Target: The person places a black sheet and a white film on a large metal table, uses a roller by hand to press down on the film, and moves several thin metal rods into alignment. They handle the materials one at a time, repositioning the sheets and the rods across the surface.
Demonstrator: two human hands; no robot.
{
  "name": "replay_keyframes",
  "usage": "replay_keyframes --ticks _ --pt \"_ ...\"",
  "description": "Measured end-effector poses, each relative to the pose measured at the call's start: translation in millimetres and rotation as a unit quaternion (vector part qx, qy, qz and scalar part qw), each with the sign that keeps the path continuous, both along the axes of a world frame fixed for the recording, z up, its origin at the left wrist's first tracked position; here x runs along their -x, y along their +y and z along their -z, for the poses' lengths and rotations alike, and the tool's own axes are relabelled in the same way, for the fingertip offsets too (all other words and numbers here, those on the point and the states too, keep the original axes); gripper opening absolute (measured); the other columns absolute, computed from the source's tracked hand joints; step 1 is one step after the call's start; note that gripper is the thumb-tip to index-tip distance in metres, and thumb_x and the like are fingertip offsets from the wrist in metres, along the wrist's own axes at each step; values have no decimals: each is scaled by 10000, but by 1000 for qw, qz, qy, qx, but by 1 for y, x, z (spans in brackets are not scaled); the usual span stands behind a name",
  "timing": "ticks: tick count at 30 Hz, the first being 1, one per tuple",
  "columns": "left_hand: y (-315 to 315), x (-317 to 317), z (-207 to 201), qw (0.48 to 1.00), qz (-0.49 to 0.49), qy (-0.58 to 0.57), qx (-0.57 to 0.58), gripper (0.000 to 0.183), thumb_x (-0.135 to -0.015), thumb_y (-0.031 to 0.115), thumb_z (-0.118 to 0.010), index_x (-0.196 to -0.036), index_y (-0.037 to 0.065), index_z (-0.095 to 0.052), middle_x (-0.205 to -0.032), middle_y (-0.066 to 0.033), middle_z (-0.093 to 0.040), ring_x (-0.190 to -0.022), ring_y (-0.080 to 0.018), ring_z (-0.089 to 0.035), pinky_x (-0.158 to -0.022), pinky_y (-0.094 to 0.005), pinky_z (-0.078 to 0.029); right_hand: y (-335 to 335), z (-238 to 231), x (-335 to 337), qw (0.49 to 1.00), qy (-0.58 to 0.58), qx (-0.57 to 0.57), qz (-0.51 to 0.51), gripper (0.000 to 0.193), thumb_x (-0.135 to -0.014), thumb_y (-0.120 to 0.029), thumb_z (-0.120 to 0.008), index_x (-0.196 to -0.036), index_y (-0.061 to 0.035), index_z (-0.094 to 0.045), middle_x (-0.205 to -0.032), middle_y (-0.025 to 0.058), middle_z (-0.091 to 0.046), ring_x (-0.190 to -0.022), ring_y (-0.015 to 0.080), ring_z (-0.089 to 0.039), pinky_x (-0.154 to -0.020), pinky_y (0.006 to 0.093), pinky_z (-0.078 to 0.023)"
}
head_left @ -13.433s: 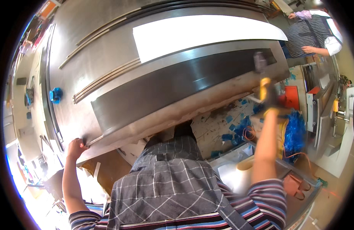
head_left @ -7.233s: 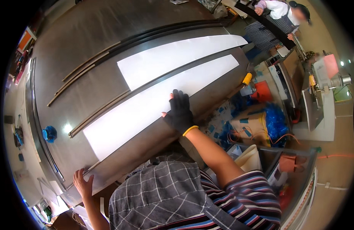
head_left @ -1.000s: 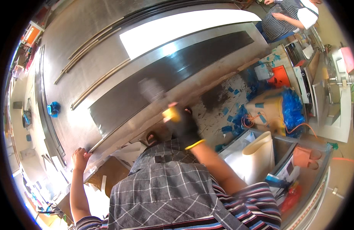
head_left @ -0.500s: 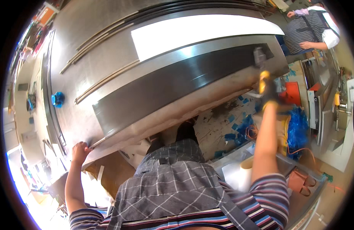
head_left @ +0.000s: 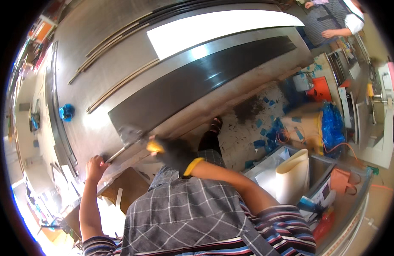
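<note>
A long dark glossy sheet [head_left: 205,81] lies lengthwise on a steel table [head_left: 90,42], with a white sheet [head_left: 214,30] beyond it. My right hand [head_left: 173,151], in a black glove with a yellow cuff, grips a yellow-handled tool [head_left: 152,146]. The tool's blurred grey head [head_left: 129,134] sits at the sheet's near left end. My bare left hand [head_left: 94,164] has its fingers curled on the sheet's left corner at the table edge.
Thin metal rods [head_left: 120,83] and a blue round object [head_left: 67,112] lie on the table. A cardboard box [head_left: 122,192] sits below the edge. A white roll [head_left: 293,177], blue bags [head_left: 332,126] and an orange box [head_left: 321,88] stand on the right. Another person [head_left: 329,21] works far right.
My right hand has swept the tool from the sheet's far right end back along it to the near left end. My left hand has stayed at the corner.
</note>
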State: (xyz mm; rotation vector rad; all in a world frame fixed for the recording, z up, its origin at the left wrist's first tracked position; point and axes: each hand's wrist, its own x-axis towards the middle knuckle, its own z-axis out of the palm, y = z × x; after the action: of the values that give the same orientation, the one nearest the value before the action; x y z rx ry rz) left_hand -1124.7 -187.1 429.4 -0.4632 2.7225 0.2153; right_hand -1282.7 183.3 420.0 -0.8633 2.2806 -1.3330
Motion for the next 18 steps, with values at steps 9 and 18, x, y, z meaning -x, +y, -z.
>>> replay_keyframes --ticks 9,18 --pt "55 33 -49 998 -8 -24 56 291 -666 229 -810 -698 57 -577 -771 -98 -610 -788 -313 -612 -702 -425 -484 374 72 310 849 55 -124 511 493 -844 -443 -666 -1110 -30 -623 -903 146 -653 -834 303 -631 -753 405 -504" --pt "23 7 -22 999 -29 -22 9 322 -664 256 -816 -708 46 -576 -760 -104 -597 -775 -321 -607 -695 -429 -478 336 46 248 926 51 -121 355 310 -899 -309 -646 -1100 -73 -629 -858 102 -636 -767 236 -627 -676 356 -504"
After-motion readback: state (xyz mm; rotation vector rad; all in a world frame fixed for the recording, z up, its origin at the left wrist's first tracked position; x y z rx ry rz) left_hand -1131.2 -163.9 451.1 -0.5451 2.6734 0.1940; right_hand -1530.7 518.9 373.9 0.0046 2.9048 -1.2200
